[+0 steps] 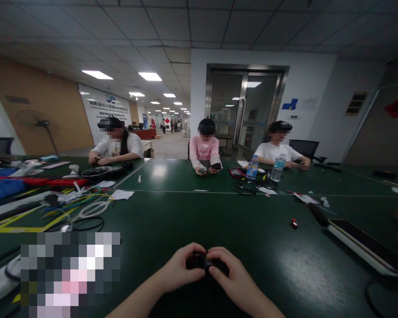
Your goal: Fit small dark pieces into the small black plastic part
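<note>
Near the front edge of the green table, my left hand (185, 267) and my right hand (230, 273) meet with fingers curled around a small black object (206, 263). Thumbs and fingertips of both hands press on it from either side. Fingers cover much of the object, and the picture is too dark there to tell its exact kind. Below the hands lies the dark green tabletop (199, 216).
Cables (94, 210), papers (122, 194) and a white power strip (1, 280) crowd the left. Rightward lie a small red-and-black item (294, 224) and a flat black-topped device (365, 243). Two bottles (277, 168) stand farther back. Several people sit around the table.
</note>
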`<state>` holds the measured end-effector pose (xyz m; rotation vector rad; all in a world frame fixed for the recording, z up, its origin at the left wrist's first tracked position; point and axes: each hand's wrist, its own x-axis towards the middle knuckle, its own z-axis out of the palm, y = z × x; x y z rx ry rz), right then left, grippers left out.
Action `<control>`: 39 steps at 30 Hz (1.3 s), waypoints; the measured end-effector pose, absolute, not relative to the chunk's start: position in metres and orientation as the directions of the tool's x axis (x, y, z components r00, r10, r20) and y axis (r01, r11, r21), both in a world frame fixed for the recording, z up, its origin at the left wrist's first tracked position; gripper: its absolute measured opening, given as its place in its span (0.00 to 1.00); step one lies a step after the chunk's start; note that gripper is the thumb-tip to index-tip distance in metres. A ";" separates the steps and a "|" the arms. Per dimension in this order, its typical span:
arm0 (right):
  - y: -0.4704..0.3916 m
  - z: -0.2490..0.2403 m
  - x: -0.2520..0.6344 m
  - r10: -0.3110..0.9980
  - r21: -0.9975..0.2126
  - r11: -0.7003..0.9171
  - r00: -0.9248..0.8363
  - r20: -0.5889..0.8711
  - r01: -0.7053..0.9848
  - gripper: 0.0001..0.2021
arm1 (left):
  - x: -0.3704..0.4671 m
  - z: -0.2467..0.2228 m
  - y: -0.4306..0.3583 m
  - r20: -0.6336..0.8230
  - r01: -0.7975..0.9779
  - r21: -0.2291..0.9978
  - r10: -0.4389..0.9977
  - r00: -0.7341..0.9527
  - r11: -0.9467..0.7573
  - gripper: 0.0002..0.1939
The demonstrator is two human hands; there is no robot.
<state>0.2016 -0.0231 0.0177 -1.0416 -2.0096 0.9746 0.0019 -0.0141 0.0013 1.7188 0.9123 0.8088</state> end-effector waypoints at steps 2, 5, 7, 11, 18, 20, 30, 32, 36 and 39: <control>-0.023 0.019 0.201 0.860 -0.835 0.404 -0.466 0.209 0.373 0.08 | 0.002 0.002 -0.014 0.091 0.213 0.952 0.867 0.490 -0.221 0.19; -0.024 0.020 0.201 0.865 -0.831 0.396 -0.463 0.194 0.391 0.08 | 0.002 0.005 -0.015 0.064 0.240 0.948 0.865 0.497 -0.208 0.21; -0.025 0.019 0.201 0.866 -0.828 0.398 -0.459 0.197 0.395 0.09 | 0.002 0.006 -0.015 0.049 0.257 0.945 0.864 0.501 -0.203 0.23; -0.025 0.019 0.201 0.861 -0.828 0.407 -0.465 0.206 0.386 0.10 | 0.001 0.007 -0.015 0.042 0.268 0.941 0.860 0.509 -0.205 0.23; -0.024 0.020 0.202 0.869 -0.851 0.368 -0.464 0.172 0.373 0.08 | 0.002 0.009 -0.016 0.052 0.282 0.935 0.867 0.496 -0.217 0.23; -0.023 0.019 0.202 0.877 -0.862 0.339 -0.459 0.145 0.377 0.08 | 0.002 0.009 -0.016 0.050 0.277 0.937 0.867 0.496 -0.213 0.23; -0.016 0.016 0.203 0.905 -0.906 0.283 -0.401 0.143 0.315 0.10 | 0.002 0.008 -0.016 0.022 0.187 0.973 0.859 0.512 -0.136 0.23; -0.015 0.016 0.204 0.916 -0.922 0.260 -0.375 0.142 0.286 0.11 | 0.002 0.007 -0.016 0.018 0.203 0.969 0.864 0.504 -0.139 0.22; -0.012 0.018 0.208 0.935 -0.958 0.185 -0.341 0.102 0.220 0.14 | 0.001 0.008 -0.015 0.011 0.213 0.968 0.864 0.503 -0.136 0.23; -0.011 0.018 0.211 0.950 -0.983 0.124 -0.303 0.079 0.134 0.17 | 0.000 0.007 -0.015 0.012 0.205 0.969 0.862 0.507 -0.134 0.23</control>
